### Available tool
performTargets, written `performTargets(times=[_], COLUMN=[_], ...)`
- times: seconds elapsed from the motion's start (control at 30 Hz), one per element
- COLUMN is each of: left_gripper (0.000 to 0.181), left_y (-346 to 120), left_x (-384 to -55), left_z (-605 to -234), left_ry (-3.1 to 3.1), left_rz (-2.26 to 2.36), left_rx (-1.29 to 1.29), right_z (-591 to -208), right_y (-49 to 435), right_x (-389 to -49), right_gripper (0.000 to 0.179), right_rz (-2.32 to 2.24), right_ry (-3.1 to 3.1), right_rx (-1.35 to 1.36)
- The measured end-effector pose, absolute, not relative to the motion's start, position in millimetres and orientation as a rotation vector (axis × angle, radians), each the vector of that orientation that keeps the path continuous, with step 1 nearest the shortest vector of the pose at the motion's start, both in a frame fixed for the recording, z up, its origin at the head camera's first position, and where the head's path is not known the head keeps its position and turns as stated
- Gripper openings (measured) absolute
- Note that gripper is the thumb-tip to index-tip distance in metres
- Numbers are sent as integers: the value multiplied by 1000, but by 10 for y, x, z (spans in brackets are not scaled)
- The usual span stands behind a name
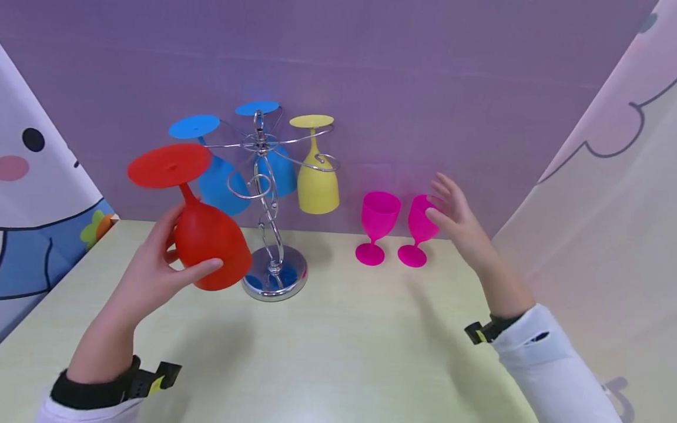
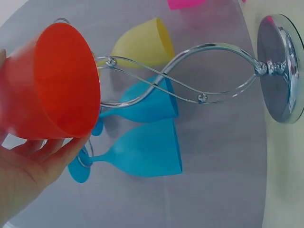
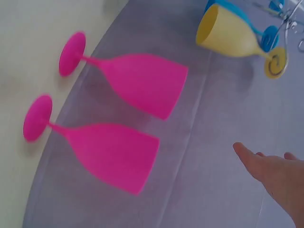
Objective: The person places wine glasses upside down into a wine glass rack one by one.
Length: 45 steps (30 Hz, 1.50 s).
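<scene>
My left hand (image 1: pixel 158 264) grips a red goblet (image 1: pixel 211 244) upside down by its bowl, foot upward, at the left front of a chrome glass rack (image 1: pixel 275 273). In the left wrist view the red goblet's (image 2: pixel 66 80) open mouth shows, with fingers around its side. Two blue goblets (image 1: pixel 224 185) and a yellow goblet (image 1: pixel 317 188) hang inverted from the rack's wire arms. At the right, my right hand (image 1: pixel 460 220) is raised with fingers spread, holding nothing. It overlaps one of two upright pink goblets (image 1: pixel 420 220) in the head view.
Another pink goblet (image 1: pixel 379 214) stands left of the overlapped one, by the table's back edge. A purple cloth backdrop (image 1: pixel 423 117) rises behind the table (image 1: pixel 328 352). Printed cloth panels (image 1: pixel 47 176) flank both sides. Curled wire arms (image 1: pixel 248 188) stick out from the rack's front.
</scene>
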<state>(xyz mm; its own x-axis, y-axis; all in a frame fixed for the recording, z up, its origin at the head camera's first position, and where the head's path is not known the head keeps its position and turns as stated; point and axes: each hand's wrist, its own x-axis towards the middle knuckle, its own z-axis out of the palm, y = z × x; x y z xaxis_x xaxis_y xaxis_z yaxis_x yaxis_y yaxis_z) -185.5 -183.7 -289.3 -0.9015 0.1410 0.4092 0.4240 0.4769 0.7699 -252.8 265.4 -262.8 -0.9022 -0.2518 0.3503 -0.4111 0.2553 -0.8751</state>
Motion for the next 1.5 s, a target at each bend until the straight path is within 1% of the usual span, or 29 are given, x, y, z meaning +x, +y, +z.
performTargets(times=[0.13,0.33,0.47,0.67,1.1,1.5], left_gripper=[91,91,91,91,92,92], left_y=[-1834,-1824,-1811,-1780,-1732,-1723], left_x=[-1954,-2113,-2202,-2286,-2406,-2492], left_z=[-2875,-2864,-2847,-2829,-2872,-2939], left_ry=[-2462,-2476,-2488,-2500,-2461,-2474], left_rz=[-1417,-1417,-1410,-1417,-1447,-1422], left_rx=[-447,-455,-450,-412,-334,-282], right_z=[-2548,-2488,-2477,-2473,-2696,-2829], right_y=[2800,2932,2976,2995,3018,2967], right_x=[-2739,-2968,-3116,-3301,-3516,-3584], right_gripper=[77,91,98,102,100,94], right_rz=[1483,1160,845,518,504,392], right_ry=[-2546,-2788,-2937,-3094,-3200,-3262], right_rx=[598,527,563,548,373,312])
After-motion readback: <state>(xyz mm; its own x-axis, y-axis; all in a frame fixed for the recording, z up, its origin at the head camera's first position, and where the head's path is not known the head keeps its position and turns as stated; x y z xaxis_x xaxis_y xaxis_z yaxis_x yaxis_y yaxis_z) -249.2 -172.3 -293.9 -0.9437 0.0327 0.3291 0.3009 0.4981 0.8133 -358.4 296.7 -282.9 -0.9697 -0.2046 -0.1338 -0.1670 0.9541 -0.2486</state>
